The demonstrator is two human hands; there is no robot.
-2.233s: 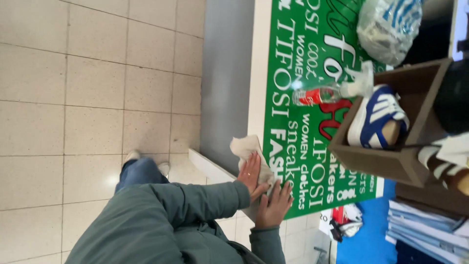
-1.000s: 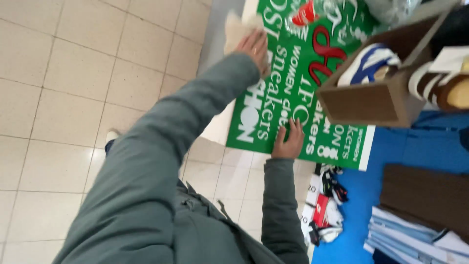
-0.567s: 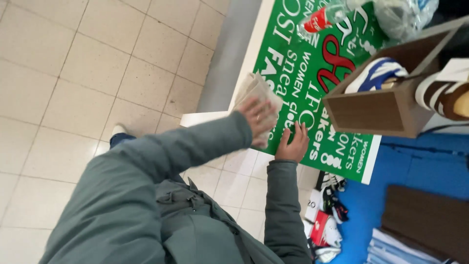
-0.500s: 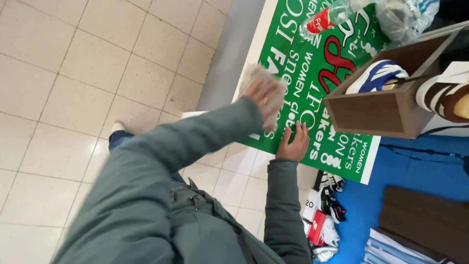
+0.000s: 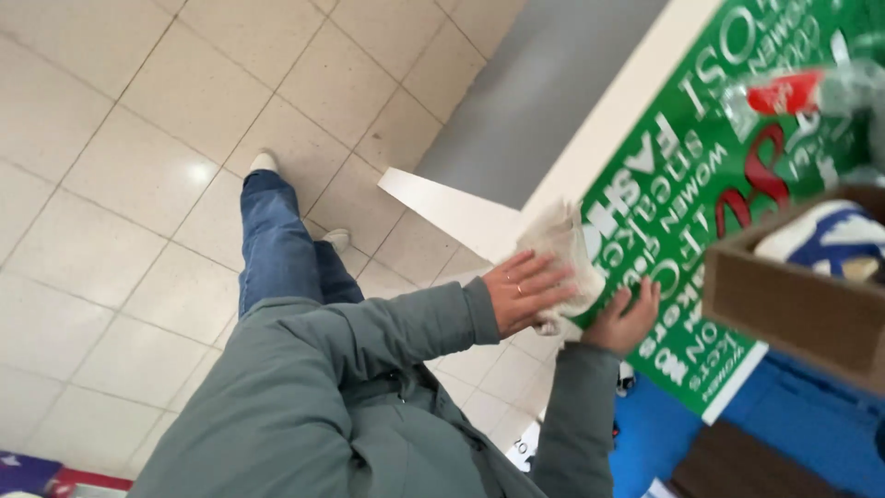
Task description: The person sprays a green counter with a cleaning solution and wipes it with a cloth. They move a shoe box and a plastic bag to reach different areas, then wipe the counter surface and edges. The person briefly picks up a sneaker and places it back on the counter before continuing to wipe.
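Observation:
My left hand lies flat on a crumpled beige cloth and presses it against the near corner of a green printed sign. The sign covers a white-edged tabletop. My right hand rests just beside it on the sign's lower edge, fingers spread and holding nothing. Both arms wear grey-green jacket sleeves.
A brown cardboard box holding a blue-and-white sneaker stands on the sign to the right. A clear bottle with a red label lies further back. A blue surface lies beyond the sign's corner. Beige floor tiles spread on the left.
My left hand has swept the cloth back along the sign to its near corner, next to my right hand. The right hand has stayed planted. The view has swung towards the floor and my legs.

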